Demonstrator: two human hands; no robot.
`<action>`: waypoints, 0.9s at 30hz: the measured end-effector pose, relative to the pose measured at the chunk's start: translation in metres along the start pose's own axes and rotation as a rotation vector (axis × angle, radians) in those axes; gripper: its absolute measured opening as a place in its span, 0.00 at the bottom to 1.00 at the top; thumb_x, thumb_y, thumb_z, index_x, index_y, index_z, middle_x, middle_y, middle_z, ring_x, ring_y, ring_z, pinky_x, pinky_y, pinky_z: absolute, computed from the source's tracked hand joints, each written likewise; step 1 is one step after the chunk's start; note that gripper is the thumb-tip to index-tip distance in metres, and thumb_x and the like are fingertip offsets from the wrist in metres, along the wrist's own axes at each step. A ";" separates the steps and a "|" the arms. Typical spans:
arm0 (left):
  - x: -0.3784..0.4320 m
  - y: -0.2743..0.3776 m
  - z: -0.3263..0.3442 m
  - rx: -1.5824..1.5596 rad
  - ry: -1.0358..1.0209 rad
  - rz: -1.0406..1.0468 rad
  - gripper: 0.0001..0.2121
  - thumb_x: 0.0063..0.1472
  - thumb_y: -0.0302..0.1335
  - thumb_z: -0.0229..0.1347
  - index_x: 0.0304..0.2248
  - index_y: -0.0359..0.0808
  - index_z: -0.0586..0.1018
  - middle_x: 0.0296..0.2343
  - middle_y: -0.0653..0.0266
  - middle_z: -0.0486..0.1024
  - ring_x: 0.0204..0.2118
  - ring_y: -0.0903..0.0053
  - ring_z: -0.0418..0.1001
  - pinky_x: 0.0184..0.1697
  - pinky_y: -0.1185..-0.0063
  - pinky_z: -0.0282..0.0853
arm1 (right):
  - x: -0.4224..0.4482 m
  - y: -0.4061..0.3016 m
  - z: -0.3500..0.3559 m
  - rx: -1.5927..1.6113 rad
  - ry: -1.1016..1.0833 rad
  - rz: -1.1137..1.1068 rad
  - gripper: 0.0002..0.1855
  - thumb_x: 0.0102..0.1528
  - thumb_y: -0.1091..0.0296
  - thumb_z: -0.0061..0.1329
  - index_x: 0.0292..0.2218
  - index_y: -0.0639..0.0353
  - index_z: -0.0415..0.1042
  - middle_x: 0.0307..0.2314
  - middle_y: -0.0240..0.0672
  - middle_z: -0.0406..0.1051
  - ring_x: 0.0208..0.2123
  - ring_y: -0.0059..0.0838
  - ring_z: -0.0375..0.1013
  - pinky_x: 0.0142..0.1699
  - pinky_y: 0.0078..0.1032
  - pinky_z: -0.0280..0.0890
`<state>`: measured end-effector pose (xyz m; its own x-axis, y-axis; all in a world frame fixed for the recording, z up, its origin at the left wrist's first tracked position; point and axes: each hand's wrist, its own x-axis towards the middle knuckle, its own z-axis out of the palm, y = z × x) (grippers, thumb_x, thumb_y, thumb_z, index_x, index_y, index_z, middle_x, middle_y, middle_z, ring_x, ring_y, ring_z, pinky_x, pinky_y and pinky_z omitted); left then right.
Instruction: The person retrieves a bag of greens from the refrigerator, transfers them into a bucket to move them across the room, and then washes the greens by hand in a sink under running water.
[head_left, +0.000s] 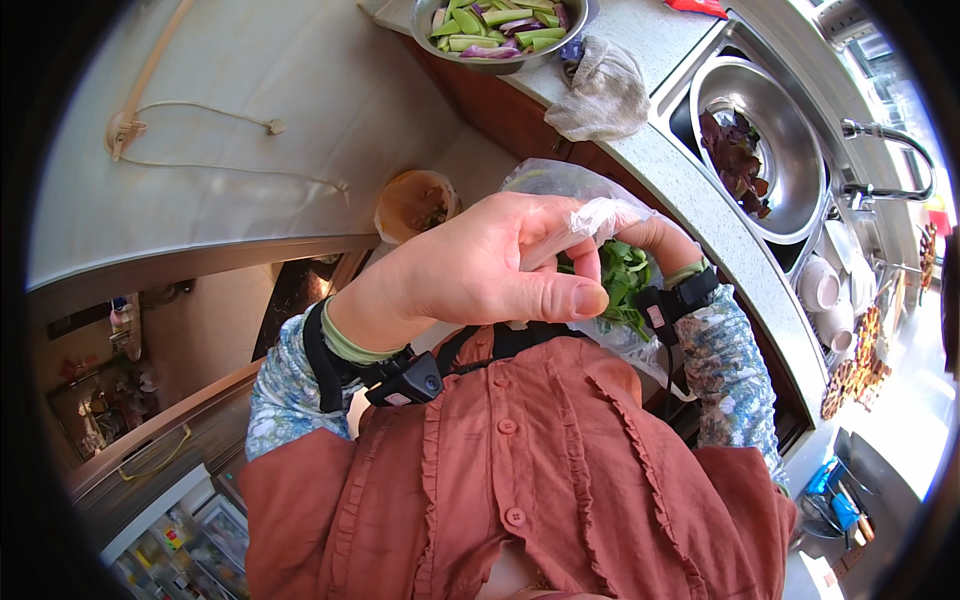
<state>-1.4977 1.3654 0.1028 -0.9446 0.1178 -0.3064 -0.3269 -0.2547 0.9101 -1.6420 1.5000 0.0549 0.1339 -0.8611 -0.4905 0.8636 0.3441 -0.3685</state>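
Gathered plastic of a clear plastic bag (540, 176) runs through the fingers of my left hand (480, 262), whose thumb points to the right. Green leafy vegetables (624, 279) show inside the bag, just past that thumb. My right hand (660, 238) is at the bag's mouth above the greens, bent downward. Its fingertips are hidden by the plastic and my left hand, so what they hold cannot be made out. The bag hangs in front of my chest, beside the counter edge.
A metal bowl of cut green beans and purple pieces (499, 61) stands on the speckled counter (675, 161), near a grey cloth (604, 90). Dark red leaves (731, 157) lie in a steel basin (795, 165) in the sink, by the faucet (900, 193). A lined waste bin (401, 202) stands below.
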 end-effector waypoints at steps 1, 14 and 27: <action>0.001 0.000 -0.001 0.001 0.010 0.017 0.33 0.44 0.45 0.56 0.45 0.30 0.63 0.28 0.71 0.65 0.20 0.93 0.57 0.23 0.92 0.54 | 0.002 0.000 0.002 -0.048 -0.045 -0.029 0.22 0.46 0.67 0.46 0.42 0.66 0.61 0.33 0.42 0.67 0.35 0.29 0.67 0.41 0.23 0.63; 0.003 0.017 -0.007 -0.140 0.047 0.015 0.29 0.47 0.36 0.57 0.45 0.32 0.62 0.26 0.71 0.65 0.26 0.88 0.61 0.28 0.89 0.59 | 0.082 0.015 -0.042 -0.838 0.080 -0.163 0.13 0.48 0.65 0.41 0.36 0.61 0.67 0.29 0.37 0.69 0.32 0.29 0.68 0.34 0.25 0.62; -0.017 0.021 -0.026 0.000 0.166 0.105 0.36 0.45 0.47 0.55 0.47 0.30 0.59 0.27 0.66 0.65 0.18 0.91 0.58 0.19 0.92 0.55 | 0.144 0.063 -0.088 -2.385 0.132 -0.104 0.07 0.43 0.68 0.43 0.25 0.56 0.72 0.24 0.35 0.71 0.28 0.30 0.71 0.31 0.25 0.63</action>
<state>-1.4888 1.3332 0.1196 -0.9653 -0.0692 -0.2517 -0.2265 -0.2572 0.9394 -1.6107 1.4304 -0.1083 0.0431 -0.9108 -0.4106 -0.9685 0.0628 -0.2411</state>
